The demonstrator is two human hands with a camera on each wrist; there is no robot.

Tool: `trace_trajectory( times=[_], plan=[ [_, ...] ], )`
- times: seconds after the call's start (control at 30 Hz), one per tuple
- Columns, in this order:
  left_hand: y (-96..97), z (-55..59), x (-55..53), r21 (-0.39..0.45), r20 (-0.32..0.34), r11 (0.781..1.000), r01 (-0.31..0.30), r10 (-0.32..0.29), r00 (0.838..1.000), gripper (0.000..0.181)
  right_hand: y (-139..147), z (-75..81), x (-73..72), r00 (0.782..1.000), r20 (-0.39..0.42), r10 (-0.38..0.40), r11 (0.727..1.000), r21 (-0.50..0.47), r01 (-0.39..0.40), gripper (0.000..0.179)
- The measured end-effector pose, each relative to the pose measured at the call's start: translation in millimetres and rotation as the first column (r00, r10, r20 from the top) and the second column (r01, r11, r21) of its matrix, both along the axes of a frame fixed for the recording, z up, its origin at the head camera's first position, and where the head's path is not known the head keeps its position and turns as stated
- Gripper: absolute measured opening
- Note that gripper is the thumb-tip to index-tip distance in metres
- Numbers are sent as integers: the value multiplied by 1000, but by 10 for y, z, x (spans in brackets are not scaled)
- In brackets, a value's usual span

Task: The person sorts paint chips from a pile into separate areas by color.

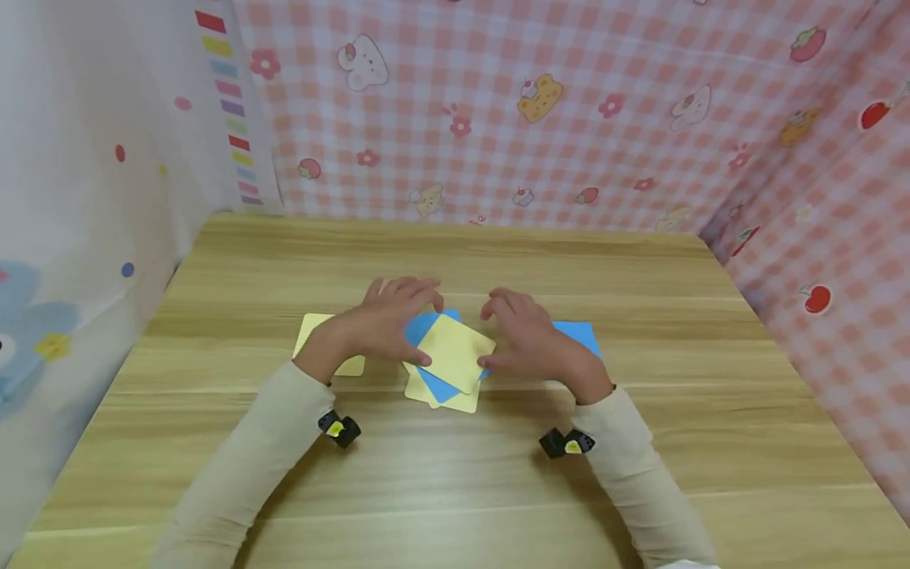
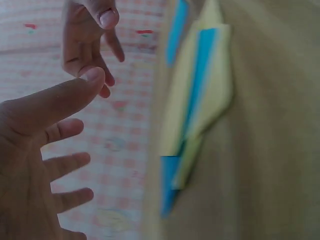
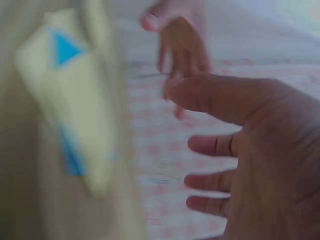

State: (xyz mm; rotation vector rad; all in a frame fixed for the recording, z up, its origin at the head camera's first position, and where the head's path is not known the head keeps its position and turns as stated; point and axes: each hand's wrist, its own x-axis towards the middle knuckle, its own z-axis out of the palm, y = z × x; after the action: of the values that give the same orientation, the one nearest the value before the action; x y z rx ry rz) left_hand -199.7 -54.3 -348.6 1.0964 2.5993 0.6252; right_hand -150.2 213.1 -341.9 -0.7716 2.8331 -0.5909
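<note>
A loose pile of square cards with rounded corners lies mid-table, yellow and blue ones turned at different angles. On top is a yellow card (image 1: 456, 354); a blue card (image 1: 439, 387) pokes out beneath it. My left hand (image 1: 387, 320) hovers at the pile's left side, fingers spread and bent a little. Across from it, my right hand (image 1: 522, 336) hovers on the right side. Both wrist views show the fingers apart from the pile (image 2: 212, 90), holding nothing. The right wrist view is blurred, with the pile (image 3: 85, 100) at its left.
Another yellow card (image 1: 310, 325) lies left of the pile, partly behind my left wrist. To the right, a blue card (image 1: 579, 336) is partly covered by my right hand and wrist. Patterned cloth (image 1: 455, 103) hangs behind the wooden table (image 1: 441, 490) and along its sides.
</note>
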Motion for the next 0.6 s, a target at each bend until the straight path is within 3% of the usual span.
trace_trajectory(
  times=[0.1,0.2,0.4,0.6],
  plan=[
    [31,-221,-85,-31,81,999,30,-27,996,61,-64,-215,-14,998,68,-18,996,89,12,58],
    [31,-352,-149,-58,127,998,32,-25,992,55,-113,-347,-16,990,133,-51,991,131,33,60],
    [32,-434,-182,-75,167,996,42,-29,986,53,-180,-453,-5,996,84,-26,982,189,10,64],
    [98,-439,-165,-69,145,995,72,-62,987,53,-214,-464,-1,999,22,30,982,187,-33,62]
  ],
)
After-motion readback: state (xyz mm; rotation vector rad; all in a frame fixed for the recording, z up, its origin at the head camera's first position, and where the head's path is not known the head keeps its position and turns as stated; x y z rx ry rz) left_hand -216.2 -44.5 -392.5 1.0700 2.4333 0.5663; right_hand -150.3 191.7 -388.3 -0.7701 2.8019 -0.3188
